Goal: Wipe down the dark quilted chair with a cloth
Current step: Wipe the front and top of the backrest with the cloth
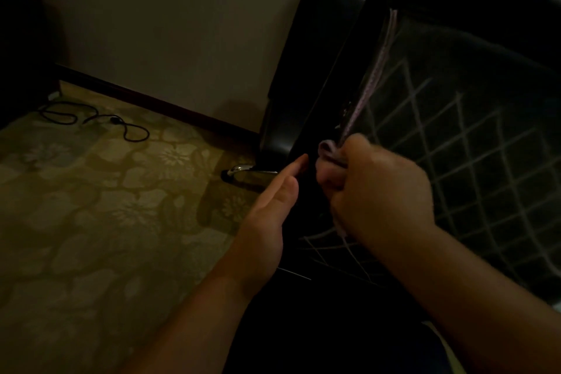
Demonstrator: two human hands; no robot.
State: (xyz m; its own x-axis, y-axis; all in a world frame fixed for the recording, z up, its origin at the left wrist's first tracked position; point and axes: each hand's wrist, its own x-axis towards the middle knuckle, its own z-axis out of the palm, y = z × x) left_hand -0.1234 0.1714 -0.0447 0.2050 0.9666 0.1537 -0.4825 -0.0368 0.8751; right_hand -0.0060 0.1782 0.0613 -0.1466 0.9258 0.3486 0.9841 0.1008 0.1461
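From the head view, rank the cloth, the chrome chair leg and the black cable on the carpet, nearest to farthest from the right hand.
1. Cloth: bunched in the right hand, against the quilted chair.
2. Chrome chair leg: on the floor to the left, beyond the left hand.
3. Black cable: far left on the carpet, near the wall.

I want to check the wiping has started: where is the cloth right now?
In the head view, right of centre, the cloth is bunched in the right hand, against the left edge of the quilted chair. The open left hand is beside it.
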